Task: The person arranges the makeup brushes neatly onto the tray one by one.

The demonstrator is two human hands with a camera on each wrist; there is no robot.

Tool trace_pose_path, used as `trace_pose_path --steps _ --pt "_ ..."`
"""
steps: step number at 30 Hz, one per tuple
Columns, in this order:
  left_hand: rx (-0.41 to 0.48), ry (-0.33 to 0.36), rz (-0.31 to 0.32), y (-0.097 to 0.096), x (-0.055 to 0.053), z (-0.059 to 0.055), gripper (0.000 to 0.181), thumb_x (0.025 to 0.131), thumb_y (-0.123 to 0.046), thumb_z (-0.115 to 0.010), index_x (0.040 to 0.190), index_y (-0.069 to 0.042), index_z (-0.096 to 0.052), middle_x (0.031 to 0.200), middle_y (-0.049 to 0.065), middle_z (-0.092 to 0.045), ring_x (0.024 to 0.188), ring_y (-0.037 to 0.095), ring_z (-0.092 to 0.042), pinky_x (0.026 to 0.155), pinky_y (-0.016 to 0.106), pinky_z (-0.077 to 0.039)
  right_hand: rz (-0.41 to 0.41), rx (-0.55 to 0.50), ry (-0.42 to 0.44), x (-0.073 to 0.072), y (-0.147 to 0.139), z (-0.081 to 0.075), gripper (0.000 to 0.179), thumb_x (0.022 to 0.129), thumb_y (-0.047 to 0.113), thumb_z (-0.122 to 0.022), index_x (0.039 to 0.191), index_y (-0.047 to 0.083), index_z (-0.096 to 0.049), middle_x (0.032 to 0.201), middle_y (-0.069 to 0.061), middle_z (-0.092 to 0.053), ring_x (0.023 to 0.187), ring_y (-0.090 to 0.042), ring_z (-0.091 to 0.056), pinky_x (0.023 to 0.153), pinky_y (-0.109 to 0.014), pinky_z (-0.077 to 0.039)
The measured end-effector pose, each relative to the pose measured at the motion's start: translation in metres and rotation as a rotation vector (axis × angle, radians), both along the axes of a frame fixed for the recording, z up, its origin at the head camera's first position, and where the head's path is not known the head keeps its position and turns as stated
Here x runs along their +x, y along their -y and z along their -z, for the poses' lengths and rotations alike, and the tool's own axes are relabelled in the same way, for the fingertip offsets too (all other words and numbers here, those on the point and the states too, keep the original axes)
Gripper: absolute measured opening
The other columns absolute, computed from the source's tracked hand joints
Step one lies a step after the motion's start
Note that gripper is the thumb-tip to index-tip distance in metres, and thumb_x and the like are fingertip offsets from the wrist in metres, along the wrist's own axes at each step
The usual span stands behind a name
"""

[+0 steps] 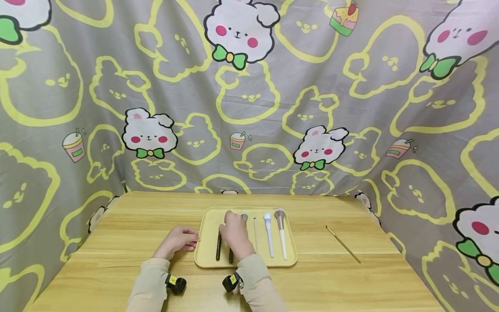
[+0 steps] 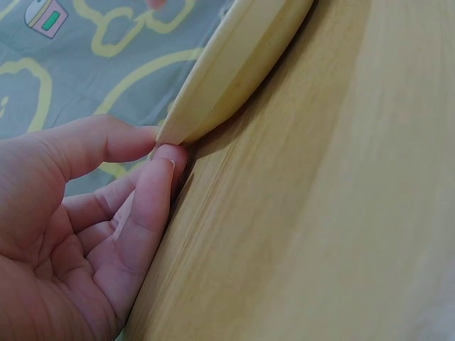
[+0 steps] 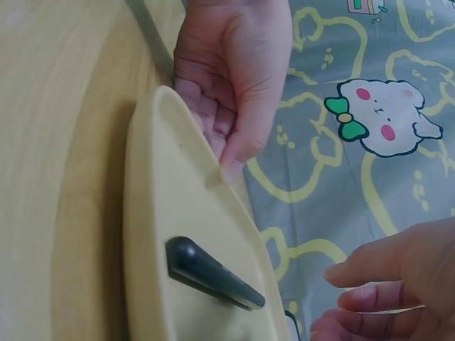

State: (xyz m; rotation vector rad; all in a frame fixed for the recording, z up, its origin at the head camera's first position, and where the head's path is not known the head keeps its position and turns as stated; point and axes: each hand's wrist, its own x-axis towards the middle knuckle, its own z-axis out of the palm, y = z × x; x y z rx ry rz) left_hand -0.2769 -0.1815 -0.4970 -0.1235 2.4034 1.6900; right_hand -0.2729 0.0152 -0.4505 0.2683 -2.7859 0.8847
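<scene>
My left hand (image 1: pixel 180 241) grips the left rim of a pale yellow tray (image 1: pixel 203 260); in the left wrist view its fingertips (image 2: pixel 165 153) meet at the tray's edge. Over the left part of the tray is my right hand (image 1: pixel 235 234), its fingers loosely bent with nothing between them in the right wrist view. Below it lie a black-handled makeup brush (image 1: pixel 218 250) and a second dark handle (image 1: pixel 231 256), both partly covered by the hand. A grey brush head (image 1: pixel 244 217) shows just beyond its knuckles.
Farther right on the tray lie a thin brush (image 1: pixel 255 234), a lilac-handled brush (image 1: pixel 269 234) and a large white-handled brush (image 1: pixel 282 234). A slim gold brush (image 1: pixel 344 245) rests on the wooden table (image 1: pixel 331 286). A patterned curtain (image 1: pixel 249 164) hangs behind and along both sides.
</scene>
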Motion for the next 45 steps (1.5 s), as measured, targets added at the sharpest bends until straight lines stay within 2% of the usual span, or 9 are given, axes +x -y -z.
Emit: trace_pose_path --steps 5,9,13,17,24,31,36,40,45 --pt "0.001 0.003 -0.003 0.0 -0.001 0.001 0.025 0.085 -0.005 -0.068 0.106 0.01 -0.065 0.077 0.007 -0.068 0.064 0.012 -0.063 0.058 0.023 -0.057 0.005 -0.015 0.003 0.002 -0.008 -0.007 0.014 0.086 0.009 -0.069 0.086 0.002 -0.056 0.075 -0.009 -0.06 0.059 -0.016 -0.049 0.049 -0.024 -0.041" --pt "-0.001 0.003 -0.003 0.0 -0.001 0.001 0.026 0.085 -0.005 -0.068 0.106 0.01 -0.064 0.078 0.008 -0.068 0.065 0.012 -0.063 0.059 0.023 -0.057 0.01 -0.009 -0.043 0.002 -0.016 -0.01 0.013 0.085 0.008 -0.068 0.084 0.003 -0.056 0.072 -0.008 -0.058 0.055 -0.015 -0.046 0.047 -0.024 -0.039" --pt "-0.003 -0.001 0.001 0.0 0.0 -0.001 0.027 0.085 -0.006 -0.069 0.106 0.01 -0.064 0.079 0.008 -0.067 0.065 0.012 -0.063 0.059 0.024 -0.057 0.023 -0.023 -0.045 0.0 -0.023 -0.012 0.009 0.086 0.008 -0.066 0.087 0.002 -0.059 0.077 -0.01 -0.061 0.055 -0.013 -0.044 0.048 -0.023 -0.04" --pt "-0.002 0.002 -0.003 0.0 0.0 -0.001 0.027 0.085 -0.006 -0.068 0.106 0.01 -0.064 0.078 0.008 -0.067 0.065 0.012 -0.063 0.059 0.023 -0.057 0.028 -0.043 -0.029 0.0 -0.031 -0.014 0.016 0.088 0.012 -0.066 0.098 0.0 -0.061 0.089 -0.015 -0.065 0.056 -0.013 -0.047 0.049 -0.022 -0.041" --pt "0.001 0.002 -0.003 0.0 0.0 0.0 0.026 0.086 -0.006 -0.068 0.106 0.009 -0.064 0.077 0.007 -0.068 0.065 0.012 -0.063 0.058 0.023 -0.057 0.043 -0.069 -0.057 0.0 -0.049 -0.022 0.021 0.089 0.013 -0.066 0.103 -0.002 -0.061 0.087 -0.015 -0.064 0.058 -0.015 -0.053 0.048 -0.024 -0.045" --pt "0.012 0.007 0.007 0.0 0.0 0.001 0.026 0.086 -0.005 -0.067 0.107 0.01 -0.064 0.077 0.006 -0.068 0.065 0.011 -0.064 0.059 0.022 -0.057 0.086 -0.04 -0.063 -0.002 -0.07 -0.025 0.025 0.09 0.017 -0.066 0.107 -0.001 -0.061 0.091 -0.015 -0.063 0.063 -0.016 -0.052 0.051 -0.023 -0.045" --pt "0.019 0.008 0.006 0.0 0.0 0.0 0.027 0.085 -0.005 -0.067 0.107 0.01 -0.064 0.076 0.006 -0.068 0.065 0.011 -0.064 0.059 0.022 -0.057 0.128 -0.003 -0.103 -0.004 -0.089 -0.027 0.025 0.089 0.018 -0.067 0.106 0.001 -0.063 0.088 -0.013 -0.065 0.07 -0.02 -0.059 0.061 -0.032 -0.049" --pt "0.026 0.005 0.024 0.0 -0.001 0.0 0.028 0.085 -0.005 -0.067 0.108 0.012 -0.063 0.075 0.006 -0.068 0.065 0.01 -0.063 0.059 0.022 -0.057 0.144 -0.027 -0.107 -0.005 -0.107 -0.028 0.026 0.089 0.017 -0.067 0.107 -0.001 -0.063 0.09 -0.014 -0.065 0.079 -0.025 -0.062 0.067 -0.038 -0.052" --pt "0.032 0.003 0.027 0.0 -0.001 0.001 0.029 0.086 -0.005 -0.067 0.109 0.012 -0.063 0.075 0.006 -0.068 0.065 0.01 -0.064 0.059 0.022 -0.057 0.173 -0.06 -0.098 -0.008 -0.13 -0.025 0.027 0.088 0.015 -0.066 0.109 -0.002 -0.061 0.091 -0.014 -0.065 0.078 -0.023 -0.062 0.064 -0.035 -0.053"
